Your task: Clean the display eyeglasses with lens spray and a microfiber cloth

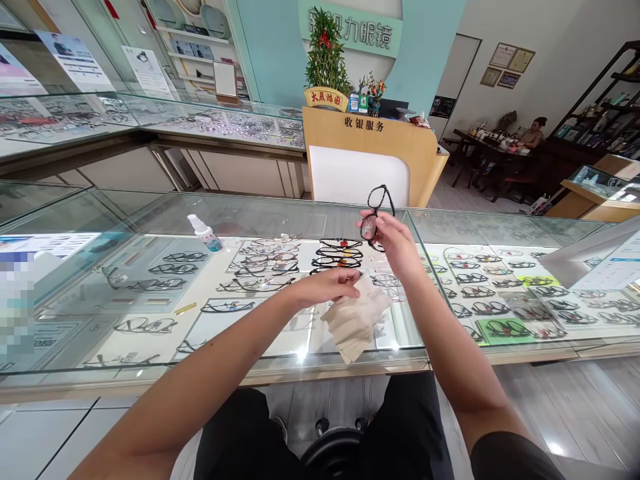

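Observation:
My right hand (391, 240) holds a pair of black-framed glasses (376, 212) up above the glass counter (150, 220), fingers pinched on one lens. My left hand (330, 285) is closed on the top edge of a beige cleaning cloth (356, 321), which lies crumpled on the counter top just below the glasses. Rows of spectacle frames (340, 255) lie on display under the glass beneath both hands.
A small white spray bottle (204, 233) lies on the counter to the left. A wooden cashier desk (373, 157) with a potted plant (326, 60) stands behind. A person (533, 133) sits at a dark table far right. A white sign (600, 263) rests on the counter's right end.

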The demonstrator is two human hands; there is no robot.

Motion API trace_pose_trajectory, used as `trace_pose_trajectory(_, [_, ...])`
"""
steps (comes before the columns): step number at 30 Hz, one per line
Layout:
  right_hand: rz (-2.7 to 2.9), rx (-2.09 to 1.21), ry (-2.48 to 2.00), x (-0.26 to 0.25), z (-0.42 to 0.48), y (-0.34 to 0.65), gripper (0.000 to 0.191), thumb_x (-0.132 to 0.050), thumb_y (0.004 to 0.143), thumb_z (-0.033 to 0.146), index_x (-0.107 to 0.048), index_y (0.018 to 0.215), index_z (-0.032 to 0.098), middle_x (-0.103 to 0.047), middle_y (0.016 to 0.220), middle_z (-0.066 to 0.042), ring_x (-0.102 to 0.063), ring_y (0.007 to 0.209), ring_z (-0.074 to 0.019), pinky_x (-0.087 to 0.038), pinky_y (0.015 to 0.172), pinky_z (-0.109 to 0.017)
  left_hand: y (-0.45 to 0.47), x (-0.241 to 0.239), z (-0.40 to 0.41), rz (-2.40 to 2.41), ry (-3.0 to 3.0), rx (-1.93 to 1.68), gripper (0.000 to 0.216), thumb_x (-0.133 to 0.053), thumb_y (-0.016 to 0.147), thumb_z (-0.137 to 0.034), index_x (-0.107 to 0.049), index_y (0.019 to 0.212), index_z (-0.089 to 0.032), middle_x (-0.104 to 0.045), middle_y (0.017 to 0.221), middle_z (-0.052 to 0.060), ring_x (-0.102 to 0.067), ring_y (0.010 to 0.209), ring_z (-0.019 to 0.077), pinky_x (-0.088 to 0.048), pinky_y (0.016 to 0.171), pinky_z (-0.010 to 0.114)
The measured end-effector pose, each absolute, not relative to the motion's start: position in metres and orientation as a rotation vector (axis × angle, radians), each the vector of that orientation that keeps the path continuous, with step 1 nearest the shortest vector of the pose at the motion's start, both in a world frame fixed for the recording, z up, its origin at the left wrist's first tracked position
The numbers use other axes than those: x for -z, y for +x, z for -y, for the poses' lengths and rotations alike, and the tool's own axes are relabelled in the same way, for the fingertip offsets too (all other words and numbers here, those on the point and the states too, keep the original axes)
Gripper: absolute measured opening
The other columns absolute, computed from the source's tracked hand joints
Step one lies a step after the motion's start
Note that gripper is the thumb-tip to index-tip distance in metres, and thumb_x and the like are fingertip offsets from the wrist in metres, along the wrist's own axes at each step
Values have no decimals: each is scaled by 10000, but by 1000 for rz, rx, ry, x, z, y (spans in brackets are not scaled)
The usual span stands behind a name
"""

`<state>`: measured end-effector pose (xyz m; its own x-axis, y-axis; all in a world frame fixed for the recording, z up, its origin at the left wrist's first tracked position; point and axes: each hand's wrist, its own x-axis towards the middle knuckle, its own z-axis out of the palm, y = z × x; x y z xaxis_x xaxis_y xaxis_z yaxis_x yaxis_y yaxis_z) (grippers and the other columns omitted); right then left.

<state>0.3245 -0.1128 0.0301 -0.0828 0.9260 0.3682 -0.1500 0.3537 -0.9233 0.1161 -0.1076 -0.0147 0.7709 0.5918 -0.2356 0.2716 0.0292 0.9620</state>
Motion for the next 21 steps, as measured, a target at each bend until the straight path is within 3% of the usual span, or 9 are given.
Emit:
trace_pose_trajectory(3, [1338, -1082, -761, -30, 113, 324, 343, -699, 981, 524, -818, 1160, 256, -777, 1043, -47, -616, 866, -193, -475, 779, -335, 115, 13, 107, -749, 1480, -291, 363, -845, 745, -369, -610, 987, -234, -448, 709, -57, -367, 655, 137, -253, 596, 282])
trace_pose_trajectory(5, [1334, -1081, -764, -30, 113, 324, 338, -700, 981, 521, -818, 1152, 254, -780, 1032, -49, -614, 868, -194, -468, 768, -334, 115, 12, 107, -735, 1410, -276, 445, -853, 773, -429, -660, 1119, -225, -510, 735, -46, -400, 655, 135, -259, 589, 276])
trace_pose_trajectory(9, [1334, -1074, -811, -30, 113, 323, 367, -704, 963, 551, -811, 1151, 255, -782, 1050, -55, -627, 880, -206, -475, 760, -341, 115, 14, 107, -722, 1343, -300, 495, -908, 770, -575, -668, 979, -195, -540, 782, -20, -433, 671, 122, -283, 577, 261])
trace_pose_trajectory(14, [1358, -1041, -814, -32, 115, 324, 395, -697, 960, 584, -809, 1154, 259, -747, 967, -56, -660, 942, -235, -492, 775, -349, 111, 7, 107, -705, 1220, -431, 403, -936, 720, -428, -651, 880, -192, -615, 836, 1, -569, 733, 137, -429, 650, 257])
trace_pose_trajectory(21, [1375, -1059, -766, -35, 125, 320, 355, -715, 974, 550, -822, 1158, 265, -776, 1025, -60, -635, 888, -224, -504, 816, -372, 86, -16, 86, -754, 1068, -998, 391, -939, 676, -330, -735, 983, -198, -744, 910, 33, -693, 784, 189, -554, 717, 318])
